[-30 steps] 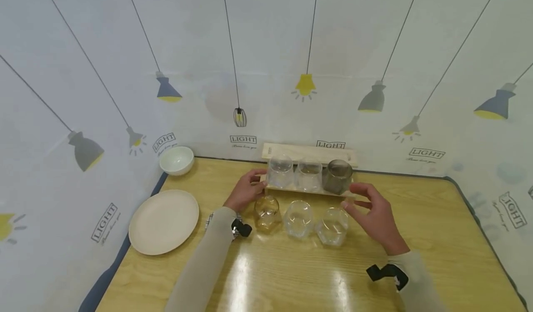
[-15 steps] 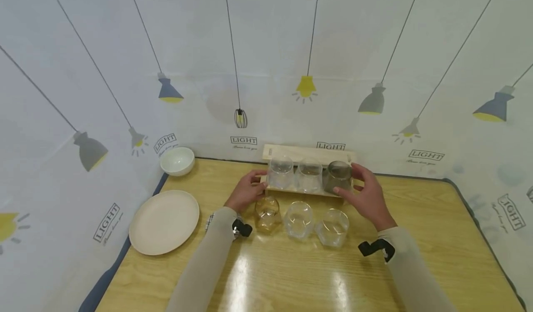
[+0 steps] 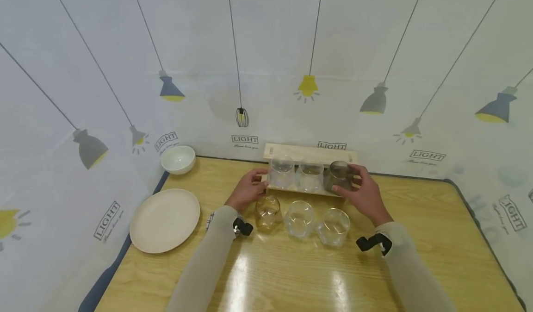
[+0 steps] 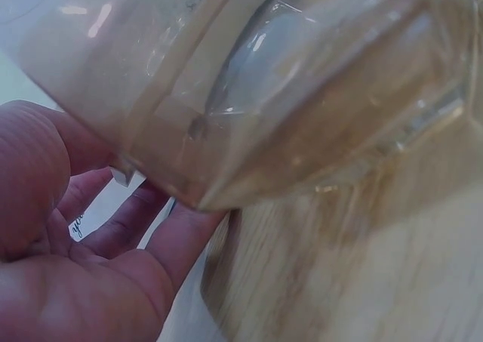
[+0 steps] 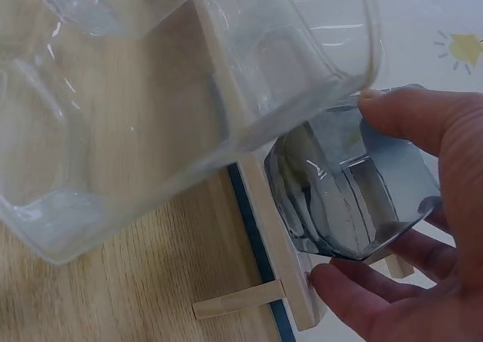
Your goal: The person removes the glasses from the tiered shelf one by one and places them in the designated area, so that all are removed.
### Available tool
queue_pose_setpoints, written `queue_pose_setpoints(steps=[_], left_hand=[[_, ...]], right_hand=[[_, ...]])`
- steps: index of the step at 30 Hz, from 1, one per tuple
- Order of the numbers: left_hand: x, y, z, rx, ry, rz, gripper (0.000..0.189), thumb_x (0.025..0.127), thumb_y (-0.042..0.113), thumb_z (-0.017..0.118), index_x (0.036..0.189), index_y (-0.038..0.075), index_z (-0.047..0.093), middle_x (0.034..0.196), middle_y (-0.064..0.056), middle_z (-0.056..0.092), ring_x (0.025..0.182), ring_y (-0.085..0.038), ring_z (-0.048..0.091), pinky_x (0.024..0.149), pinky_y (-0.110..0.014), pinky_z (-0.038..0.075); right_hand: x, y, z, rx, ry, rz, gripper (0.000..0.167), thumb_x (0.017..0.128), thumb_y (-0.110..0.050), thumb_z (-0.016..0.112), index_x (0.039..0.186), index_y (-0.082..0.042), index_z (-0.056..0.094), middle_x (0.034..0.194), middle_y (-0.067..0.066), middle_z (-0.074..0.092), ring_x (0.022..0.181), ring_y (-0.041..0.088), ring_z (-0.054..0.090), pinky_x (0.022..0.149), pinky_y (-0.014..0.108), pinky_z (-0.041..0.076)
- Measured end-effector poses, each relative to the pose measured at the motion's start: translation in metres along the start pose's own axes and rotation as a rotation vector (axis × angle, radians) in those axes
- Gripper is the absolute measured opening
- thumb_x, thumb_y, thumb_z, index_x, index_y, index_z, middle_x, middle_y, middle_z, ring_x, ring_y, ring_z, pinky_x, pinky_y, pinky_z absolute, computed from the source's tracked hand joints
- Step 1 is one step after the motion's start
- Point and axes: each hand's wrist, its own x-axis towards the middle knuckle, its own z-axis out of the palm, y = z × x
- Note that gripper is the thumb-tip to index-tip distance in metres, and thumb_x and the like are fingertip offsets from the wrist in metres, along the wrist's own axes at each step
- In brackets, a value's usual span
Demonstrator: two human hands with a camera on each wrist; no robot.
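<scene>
A low wooden rack (image 3: 304, 193) carries a row of three glasses: two clear ones (image 3: 281, 175) (image 3: 310, 177) and a smoky grey glass (image 3: 338, 177) at its right end. My right hand (image 3: 367, 196) grips the grey glass, thumb in front and fingers curled round its right side; the right wrist view shows the glass (image 5: 339, 191) upon the rack's wooden bar (image 5: 275, 244). My left hand (image 3: 245, 192) pinches the rack's left end. In front stand an amber glass (image 3: 267, 215) and two clear glasses (image 3: 299, 219) (image 3: 333, 227). The amber glass (image 4: 302, 115) partly covers the left fingertips in the left wrist view.
Behind the rack a pale wooden board (image 3: 310, 152) leans by the wall. To the left lie a round cream plate (image 3: 164, 221) and a white bowl (image 3: 178, 159). The wood-grain table (image 3: 291, 275) meets printed wall covering at its back and sides.
My right hand has moved left from beside the rack's right end and closed round the grey glass. The left hand stays at the rack's left end; the glasses keep their places.
</scene>
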Motion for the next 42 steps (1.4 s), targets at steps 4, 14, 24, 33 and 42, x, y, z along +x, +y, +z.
queue_pose_setpoints(steps=[4,14,24,33,42], left_hand=[[0.001,-0.001,0.001,-0.007,-0.006,-0.008,0.045,0.105,0.011,0.067,0.148,0.018,0.057,0.137,-0.021,0.056,0.113,-0.029,0.066,0.095,-0.039,0.066],[0.000,-0.004,0.001,0.006,-0.003,-0.007,0.044,0.105,0.013,0.066,0.148,0.019,0.057,0.138,-0.021,0.057,0.113,-0.030,0.067,0.093,-0.038,0.066],[0.000,-0.002,-0.003,0.015,-0.009,-0.023,0.046,0.105,0.014,0.067,0.149,0.018,0.055,0.138,-0.020,0.056,0.115,-0.029,0.065,0.093,-0.038,0.066],[0.001,-0.001,-0.005,-0.020,-0.019,-0.022,0.044,0.106,0.012,0.065,0.148,0.017,0.055,0.140,-0.022,0.055,0.117,-0.031,0.065,0.095,-0.039,0.065],[0.000,0.002,-0.004,-0.026,-0.039,-0.026,0.046,0.106,0.010,0.064,0.150,0.015,0.053,0.138,-0.021,0.053,0.115,-0.029,0.064,0.095,-0.038,0.065]], right_hand=[[-0.003,0.000,-0.003,0.008,0.011,0.034,0.100,0.089,-0.053,0.084,0.166,-0.021,0.028,0.161,0.019,0.042,0.143,0.051,0.049,0.104,0.065,0.057],[-0.022,-0.011,-0.013,0.013,0.067,-0.030,0.087,0.090,-0.042,0.086,0.162,-0.029,0.039,0.154,0.011,0.052,0.134,0.037,0.058,0.092,0.027,0.060],[-0.048,-0.058,-0.011,0.058,0.059,-0.189,0.081,0.086,-0.016,0.091,0.155,-0.019,0.049,0.140,0.009,0.061,0.121,0.017,0.063,0.089,0.013,0.057],[-0.065,-0.087,0.016,0.161,-0.067,-0.337,0.082,0.081,-0.005,0.091,0.152,-0.019,0.053,0.136,0.015,0.064,0.119,0.027,0.068,0.094,0.023,0.063],[-0.078,-0.103,0.049,0.210,-0.178,-0.399,0.077,0.082,-0.009,0.092,0.148,-0.016,0.054,0.138,0.011,0.065,0.121,0.031,0.068,0.090,0.036,0.067]])
